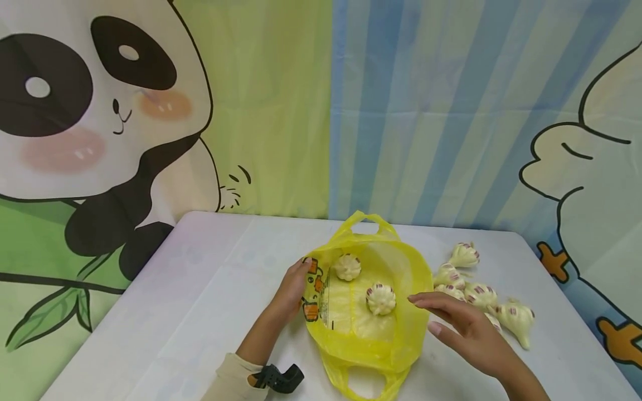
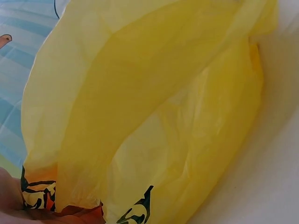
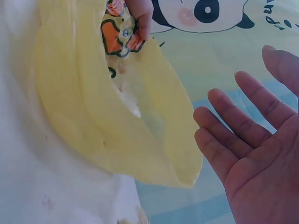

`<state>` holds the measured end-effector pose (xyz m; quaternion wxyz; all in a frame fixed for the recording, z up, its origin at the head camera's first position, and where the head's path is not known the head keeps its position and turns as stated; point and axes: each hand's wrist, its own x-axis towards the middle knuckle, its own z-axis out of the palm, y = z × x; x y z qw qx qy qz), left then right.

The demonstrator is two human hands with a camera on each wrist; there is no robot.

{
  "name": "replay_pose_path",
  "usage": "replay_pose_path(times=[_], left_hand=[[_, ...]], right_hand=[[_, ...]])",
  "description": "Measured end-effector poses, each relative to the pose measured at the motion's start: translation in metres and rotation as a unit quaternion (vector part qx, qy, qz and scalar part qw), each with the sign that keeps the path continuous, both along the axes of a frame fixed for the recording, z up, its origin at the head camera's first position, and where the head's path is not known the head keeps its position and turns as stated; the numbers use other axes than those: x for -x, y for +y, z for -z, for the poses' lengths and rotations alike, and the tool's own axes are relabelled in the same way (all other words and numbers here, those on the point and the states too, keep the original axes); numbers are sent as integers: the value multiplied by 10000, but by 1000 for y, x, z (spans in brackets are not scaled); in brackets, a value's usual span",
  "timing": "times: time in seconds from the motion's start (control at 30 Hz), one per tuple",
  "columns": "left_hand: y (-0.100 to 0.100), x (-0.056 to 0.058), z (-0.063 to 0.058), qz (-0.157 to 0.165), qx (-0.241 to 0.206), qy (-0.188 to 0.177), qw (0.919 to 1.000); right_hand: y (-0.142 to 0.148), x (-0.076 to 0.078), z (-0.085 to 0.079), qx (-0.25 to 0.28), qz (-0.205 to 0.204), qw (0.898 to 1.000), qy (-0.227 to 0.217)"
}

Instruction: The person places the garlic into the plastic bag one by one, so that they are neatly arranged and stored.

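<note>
1. Background: a printed fabric backdrop (image 1: 271,128) hangs behind the work, with a cartoon panda (image 1: 117,106) on its left part, blue stripes, and a pale cartoon figure (image 1: 602,223) with orange feet at the right.
2. Surface: a white table (image 1: 220,278). I take the yellow plastic bag (image 1: 413,267) lying on it as my landmark for places.
3. Bag: its mouth is spread toward my head camera, one handle loop (image 1: 368,217) at its far end and another (image 1: 371,384) at its near end. An orange-and-black print (image 1: 312,284) runs along its left side.
4. Inside the bag I count two garlic bulbs, one (image 1: 348,267) toward its far left, the other (image 1: 380,299) closer to its middle. They lie apart.
5. Right of the bag: a loose group of purple-streaked garlic bulbs (image 1: 480,296), at least six, some partly covered by the right hand (image 1: 463,331).
6. Left hand (image 1: 292,287): grasping the bag's left rim beside the print.
7. Right hand: released, holding nothing, fingers extended just beside the bag's right rim. I cannot tell whether the fingertips touch it.
8. Left of the bag's near end, a black strap (image 1: 276,379) circles the left wrist over a beige sleeve (image 1: 233,381).
</note>
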<state>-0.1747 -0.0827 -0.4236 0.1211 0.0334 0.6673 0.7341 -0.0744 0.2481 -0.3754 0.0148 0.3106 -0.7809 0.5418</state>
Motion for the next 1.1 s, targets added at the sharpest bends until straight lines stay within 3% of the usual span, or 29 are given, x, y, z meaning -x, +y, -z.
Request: replay_pose_path(times=[0.4, 0.57, 0.67, 0.93, 1.1], left_hand=[[0, 1, 1, 56, -168, -77, 9998], [-1, 0, 1, 63, -190, -82, 9998], [0, 0, 2, 111, -207, -17, 9997], [1, -2, 2, 69, -196, 33, 9998], [0, 0, 2, 62, -216, 30, 9997]], right_hand=[[23, -17, 10, -473, 820, 9946, -415], [36, -26, 10, -937, 1452, 9810, -885], [46, -31, 14, -1042, 1923, 9716, -904], [69, -39, 33, -1000, 2675, 9583, -23], [85, -39, 37, -1036, 3039, 9470, 116]])
